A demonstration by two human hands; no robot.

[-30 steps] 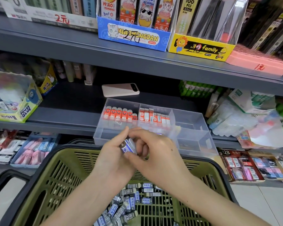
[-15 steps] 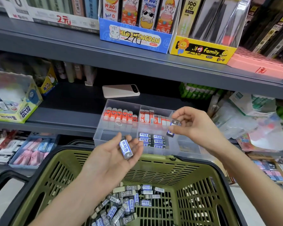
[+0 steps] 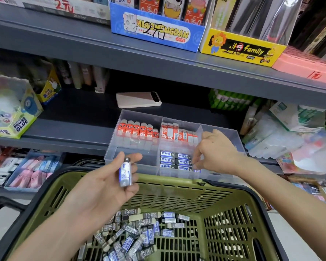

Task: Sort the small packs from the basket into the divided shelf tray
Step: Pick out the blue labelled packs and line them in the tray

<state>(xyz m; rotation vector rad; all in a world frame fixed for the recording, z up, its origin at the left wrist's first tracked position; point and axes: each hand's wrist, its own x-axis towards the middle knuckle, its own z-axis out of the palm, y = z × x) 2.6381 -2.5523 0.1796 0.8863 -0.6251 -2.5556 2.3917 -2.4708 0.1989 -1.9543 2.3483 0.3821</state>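
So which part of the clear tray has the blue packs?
The front middle compartment, where the right hand reaches; the two back ones hold red packs.

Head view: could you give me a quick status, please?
Left hand holds one pack above basket. Right hand pinches another pack in tray, front middle compartment. Nothing blocking.

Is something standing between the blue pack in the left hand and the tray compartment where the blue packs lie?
Only the right hand: its fingers reach into that compartment's right end, beside the blue packs. Between the held pack in the left hand and the tray, nothing visible.
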